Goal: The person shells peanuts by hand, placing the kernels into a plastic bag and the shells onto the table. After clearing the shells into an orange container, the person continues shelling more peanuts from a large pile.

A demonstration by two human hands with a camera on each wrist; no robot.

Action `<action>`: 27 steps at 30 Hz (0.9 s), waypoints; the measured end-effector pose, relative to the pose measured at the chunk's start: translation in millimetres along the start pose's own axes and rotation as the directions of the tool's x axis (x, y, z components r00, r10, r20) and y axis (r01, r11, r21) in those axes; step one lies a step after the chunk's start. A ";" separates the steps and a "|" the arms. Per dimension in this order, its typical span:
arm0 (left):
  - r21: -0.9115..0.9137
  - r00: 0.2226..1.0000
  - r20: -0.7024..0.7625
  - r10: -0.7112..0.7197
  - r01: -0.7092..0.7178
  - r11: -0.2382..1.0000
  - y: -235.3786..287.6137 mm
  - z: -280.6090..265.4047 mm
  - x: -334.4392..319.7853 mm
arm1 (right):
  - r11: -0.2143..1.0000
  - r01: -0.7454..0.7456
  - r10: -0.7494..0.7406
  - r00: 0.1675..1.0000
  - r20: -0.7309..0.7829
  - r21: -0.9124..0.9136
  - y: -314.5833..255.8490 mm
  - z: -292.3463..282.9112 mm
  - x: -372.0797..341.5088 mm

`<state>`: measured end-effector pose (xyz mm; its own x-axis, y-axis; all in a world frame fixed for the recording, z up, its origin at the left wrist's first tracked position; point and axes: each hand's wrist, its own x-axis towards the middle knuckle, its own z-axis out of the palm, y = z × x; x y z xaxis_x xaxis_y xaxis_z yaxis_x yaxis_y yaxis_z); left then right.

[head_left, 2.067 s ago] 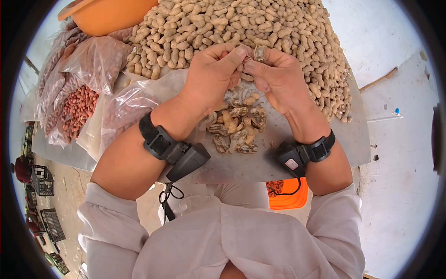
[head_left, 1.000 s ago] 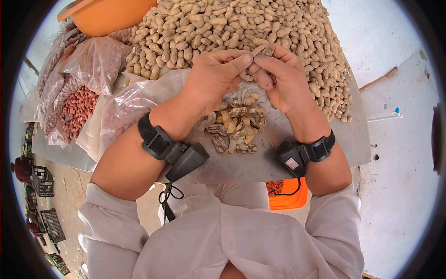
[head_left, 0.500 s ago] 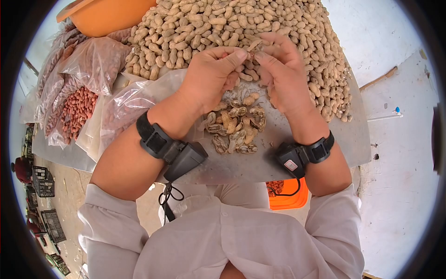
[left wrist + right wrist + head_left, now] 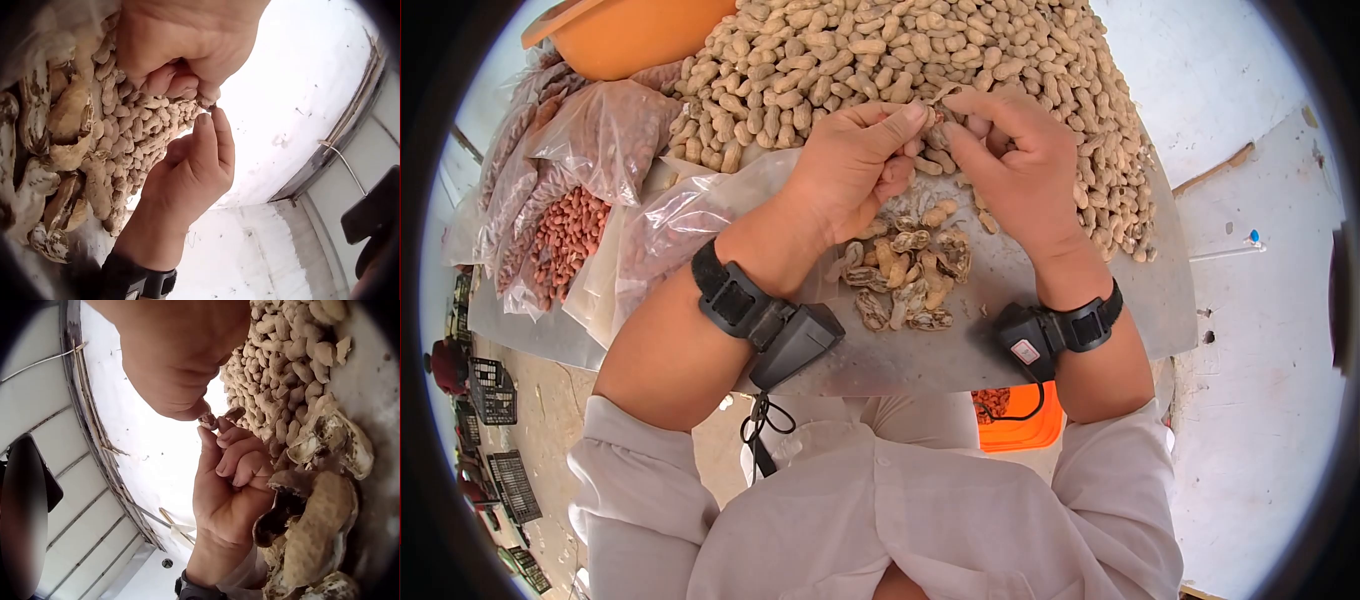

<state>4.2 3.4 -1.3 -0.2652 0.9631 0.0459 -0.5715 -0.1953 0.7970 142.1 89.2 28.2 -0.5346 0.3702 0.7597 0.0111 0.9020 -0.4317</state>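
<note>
In the head view, my left hand (image 4: 845, 170) pinches a small peanut piece between thumb and forefinger, its other fingers curled. My right hand (image 4: 1030, 175) meets it from the right, fingertips on the same piece. The right wrist view shows this reddish-brown piece (image 4: 208, 420) between both hands' fingertips, beside a curved shell fragment (image 4: 234, 414). Whole peanuts (image 4: 840, 55) are heaped behind the hands, and a small pile of opened shells (image 4: 910, 270) lies below them on the metal table (image 4: 880, 365). What the curled fingers cover is partly hidden.
Clear bags (image 4: 615, 135) and red kernels (image 4: 570, 240) are at the left, below an orange basin (image 4: 635, 35). An orange container (image 4: 1025, 430) stands under the table's front edge. Black crates (image 4: 513, 483) are on the floor at the far left.
The opened shell seen upright at my right fingertips has been shifted and turned. My right hand has moved slightly right and rotated, with thumb and forefinger spread wider; my left hand has barely moved.
</note>
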 end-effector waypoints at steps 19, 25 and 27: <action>0.109 0.999 0.039 0.024 -0.028 0.994 -3.4 2.9 -2.3 | 0.992 -0.112 0.102 0.982 0.160 0.058 4.1 -2.3 0.5; 0.079 0.999 0.017 0.038 -0.040 0.996 -2.3 -1.0 -1.1 | 0.955 -0.228 0.199 0.967 0.161 0.189 8.6 -3.6 -0.6; 0.108 0.999 -0.019 0.033 -0.031 0.994 -0.3 0.5 -2.1 | 0.857 -0.328 0.278 0.944 0.179 0.397 10.1 -5.2 0.3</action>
<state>5.3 1.5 -1.3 -0.2990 0.9523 0.0604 -0.4758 -0.2037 0.8557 146.5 99.5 26.5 -0.6530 0.5600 0.5099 -0.1506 0.5638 -0.8121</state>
